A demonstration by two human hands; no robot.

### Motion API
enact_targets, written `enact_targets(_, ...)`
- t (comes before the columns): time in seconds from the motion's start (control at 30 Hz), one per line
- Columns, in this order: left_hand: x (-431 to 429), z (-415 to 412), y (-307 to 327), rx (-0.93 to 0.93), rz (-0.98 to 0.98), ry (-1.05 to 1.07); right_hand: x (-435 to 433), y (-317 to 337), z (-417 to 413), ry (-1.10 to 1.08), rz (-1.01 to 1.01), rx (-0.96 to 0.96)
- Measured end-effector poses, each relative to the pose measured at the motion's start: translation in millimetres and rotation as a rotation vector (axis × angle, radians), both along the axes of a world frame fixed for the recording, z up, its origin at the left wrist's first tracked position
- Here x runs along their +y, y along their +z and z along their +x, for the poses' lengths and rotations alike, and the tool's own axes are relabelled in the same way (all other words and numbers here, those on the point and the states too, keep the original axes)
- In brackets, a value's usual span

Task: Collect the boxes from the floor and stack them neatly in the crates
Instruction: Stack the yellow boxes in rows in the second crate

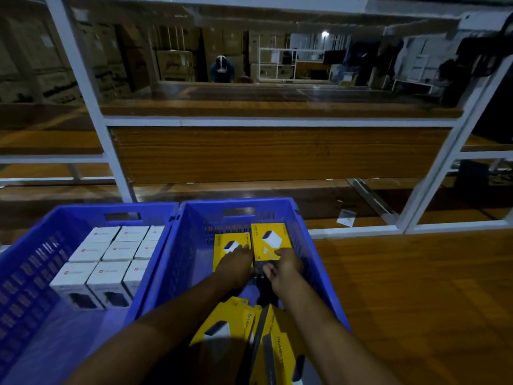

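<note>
Two blue crates stand side by side on the wooden floor. The left crate (36, 262) holds several white boxes (111, 251) in neat rows. Inside the right crate (311, 240), two yellow boxes lie flat at the far end. My left hand (236, 266) rests flat with straight fingers on the left yellow box (227, 243). My right hand (286, 266) grips the near edge of the right yellow box (270, 237), fingers curled over it. More yellow boxes (222, 329) lie loose at the crate's near end between my forearms.
A white metal frame with glass panels and a wooden panel (277, 154) stands right behind the crates. Wooden floor (416, 301) stretches to the right. A small white paper (346, 218) lies behind the glass.
</note>
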State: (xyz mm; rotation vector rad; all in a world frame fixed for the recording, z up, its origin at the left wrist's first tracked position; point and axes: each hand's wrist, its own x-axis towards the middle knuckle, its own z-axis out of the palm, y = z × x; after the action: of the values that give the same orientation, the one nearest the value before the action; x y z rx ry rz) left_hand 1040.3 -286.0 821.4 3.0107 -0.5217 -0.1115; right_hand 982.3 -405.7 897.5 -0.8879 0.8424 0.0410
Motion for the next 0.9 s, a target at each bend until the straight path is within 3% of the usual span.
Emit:
enact_targets(0.27,2.7,0.8,0.2,-0.018,-0.035,-0.030,-0.8,-16.5,12.3,0.040,0.052,-0.071)
enact_targets(0.5,10.8,2.2,2.3,0.075,-0.139,-0.034,-2.6,-7.5,-5.0,0.033,0.067,-0.090)
enact_targets(0.67,11.3,-11.2,21.8,0.170,-0.125,0.281,-10.1,-1.2,-14.7,0.026,0.092,-0.070)
enact_targets(0.83,35.6,1.9,24.3,0.518,-0.405,0.608,-13.7,-0.7,-19.0,0.013,0.129,-0.056)
enact_targets(0.9,36.7,-1.6,21.8,0.436,-0.451,0.594,-12.7,-0.7,-20.5,0.011,0.137,-0.055)
